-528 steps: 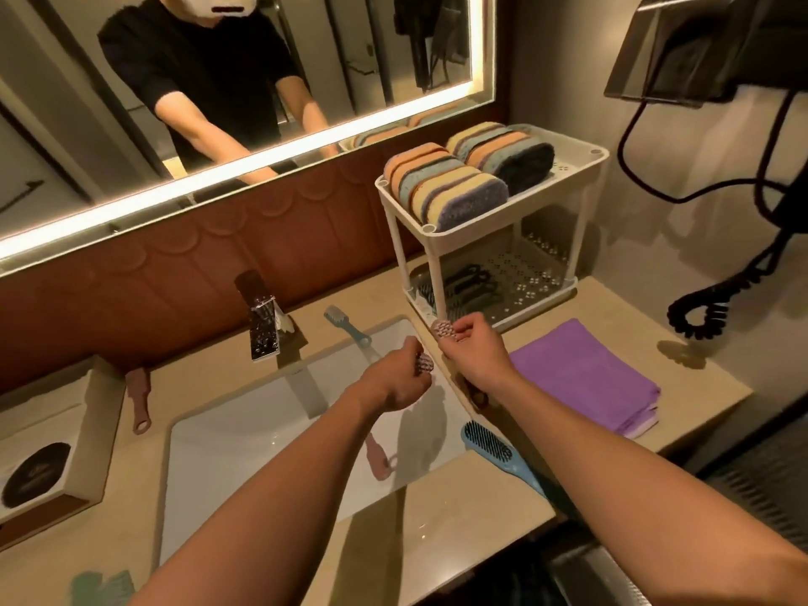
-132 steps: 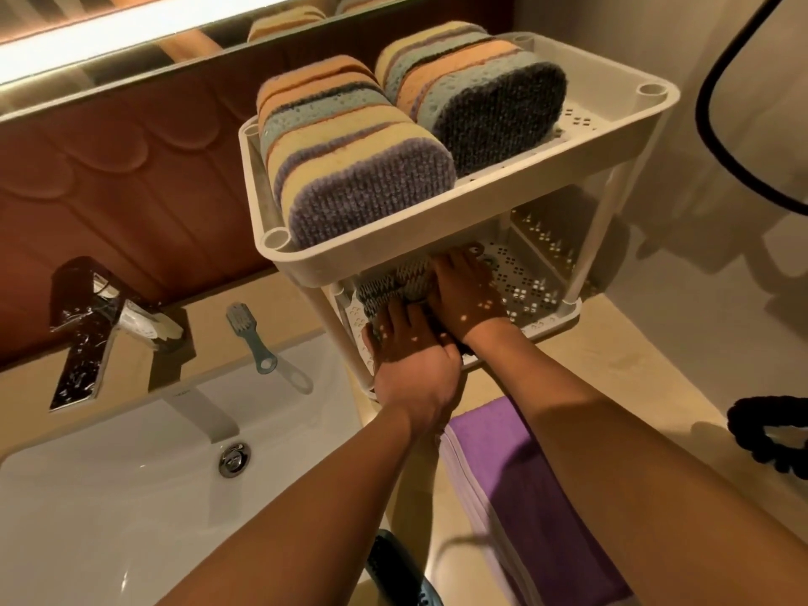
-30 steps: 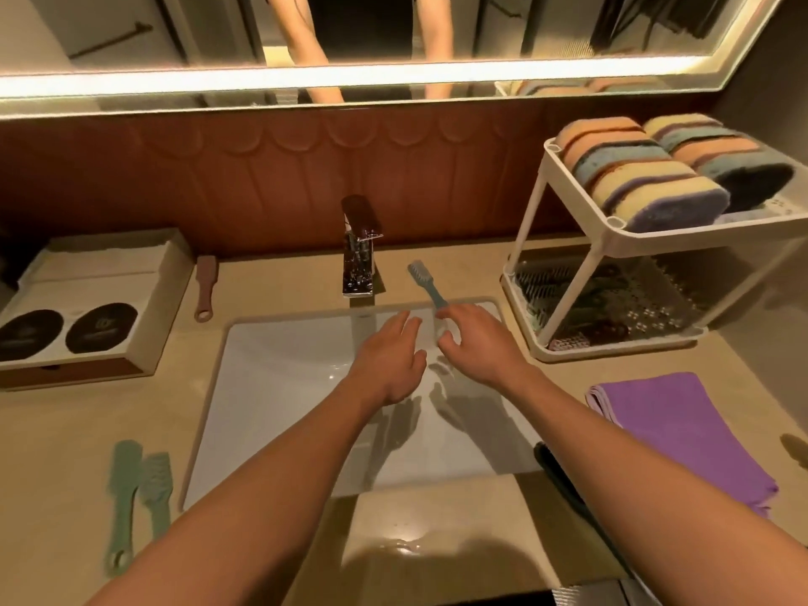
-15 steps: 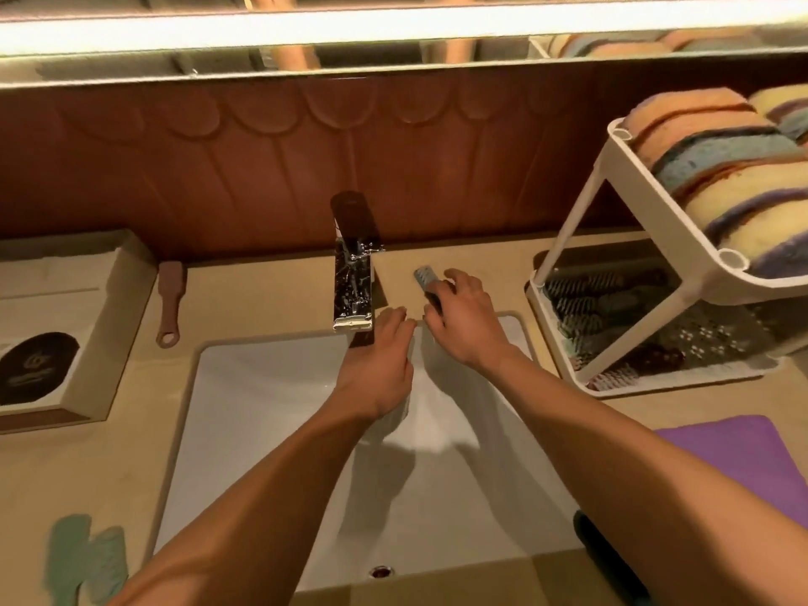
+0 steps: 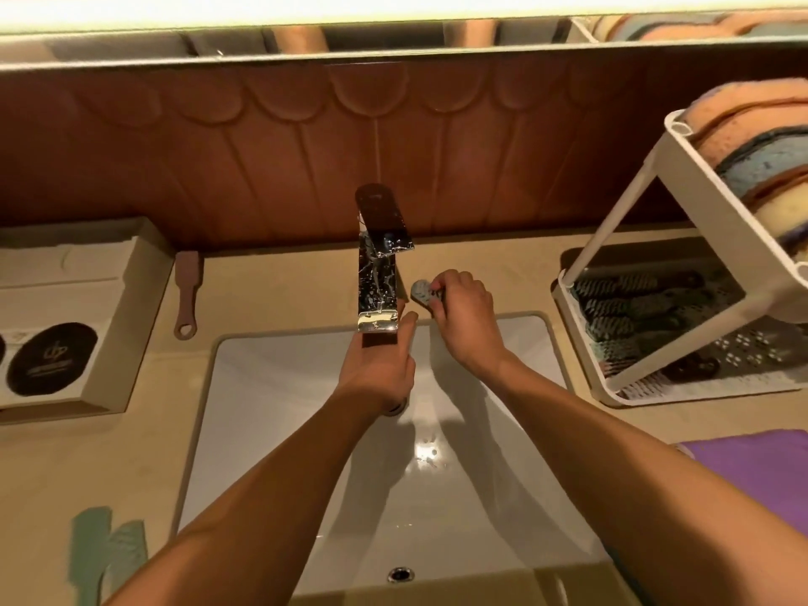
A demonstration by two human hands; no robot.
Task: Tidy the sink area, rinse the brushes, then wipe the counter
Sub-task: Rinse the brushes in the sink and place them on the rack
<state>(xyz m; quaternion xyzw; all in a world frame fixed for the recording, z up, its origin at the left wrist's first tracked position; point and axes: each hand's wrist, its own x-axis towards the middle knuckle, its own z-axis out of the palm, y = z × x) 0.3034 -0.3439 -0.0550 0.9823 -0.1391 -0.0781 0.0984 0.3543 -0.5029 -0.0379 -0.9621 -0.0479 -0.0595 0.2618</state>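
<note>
Gripping the blue brush [image 5: 422, 293] just right of the tap [image 5: 379, 273], centre frame: right hand [image 5: 465, 325] | left hand [image 5: 380, 365] under spout, seemingly flat, fingertips hidden | risk: a loose pinch drops the brush into the sink [image 5: 262, 387].

Oval label [image 5: 51, 358]: lettering unreadable

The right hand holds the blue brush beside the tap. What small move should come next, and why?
Probably lift the blue brush from the counter and bring it under the faucet, over the sink. The right hand grips it, and the left hand lies open below the spout, ready for rinsing.
</note>
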